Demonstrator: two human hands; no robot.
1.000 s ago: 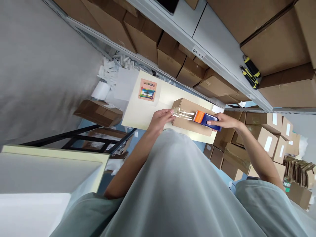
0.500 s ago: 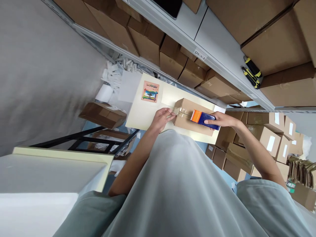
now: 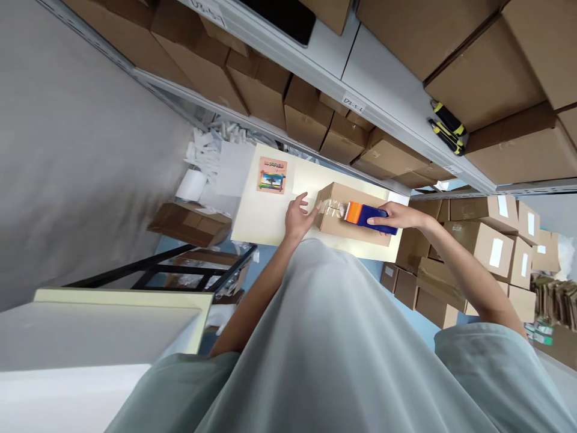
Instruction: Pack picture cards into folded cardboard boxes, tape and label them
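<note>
Because the grey shelving [image 3: 376, 69] is crowded with boxes [image 3: 264, 78], the work seems to have been set on the pale table [image 3: 256, 222] beside it. The carton [image 3: 347, 231] lies along that table's length, one end toward the left hand [image 3: 297, 221], probably so its long top stays within reach of both sides. From where I stand, that left grip is spread and holds nothing; the thumb reaches to the carton's end, perhaps to steady it, though I can't tell whether it touches. The right hand [image 3: 399, 215] has its grip wrapped firmly round an orange-and-blue tape dispenser [image 3: 366, 214], toothed edge facing left, likely to keep it lined up with the carton's top. Between dispenser and thumb, a strip of clear tape [image 3: 331, 208] shines on the cardboard.
</note>
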